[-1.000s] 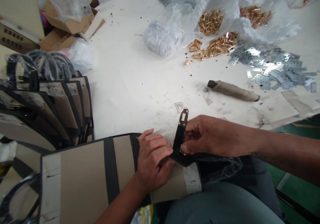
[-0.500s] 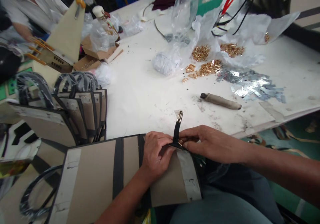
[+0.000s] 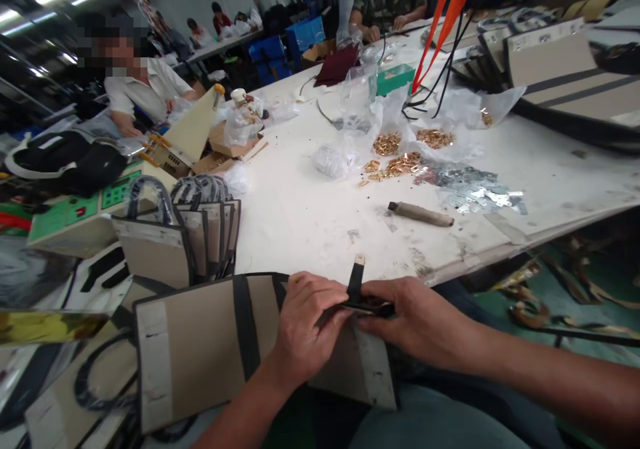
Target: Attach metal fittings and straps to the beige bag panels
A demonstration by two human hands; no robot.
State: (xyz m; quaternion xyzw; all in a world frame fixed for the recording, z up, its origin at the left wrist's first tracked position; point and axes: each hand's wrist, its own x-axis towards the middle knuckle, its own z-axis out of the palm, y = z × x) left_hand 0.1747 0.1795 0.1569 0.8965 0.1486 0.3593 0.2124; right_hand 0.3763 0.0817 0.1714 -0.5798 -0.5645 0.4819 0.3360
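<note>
**View swings up; black strap (image 3: 355,282) tips away between both hands**

Since the earlier frame the camera has tilted upward, bringing a co-worker in a camouflage shirt (image 3: 390,2) into view at the top. The strap's slotted metal end, plain before, now shows only as a small bright tip.

At lower centre, the left hand (image 3: 309,329) pinches the strap's base; the right hand (image 3: 417,319) closes on the folded part just beside it. The bag panel (image 3: 200,349) lies beneath, across lower left and centre. Both hands appear busy at that fold, while the wrapped tool (image 3: 423,215) lies apart on the table (image 3: 295,229).
</note>
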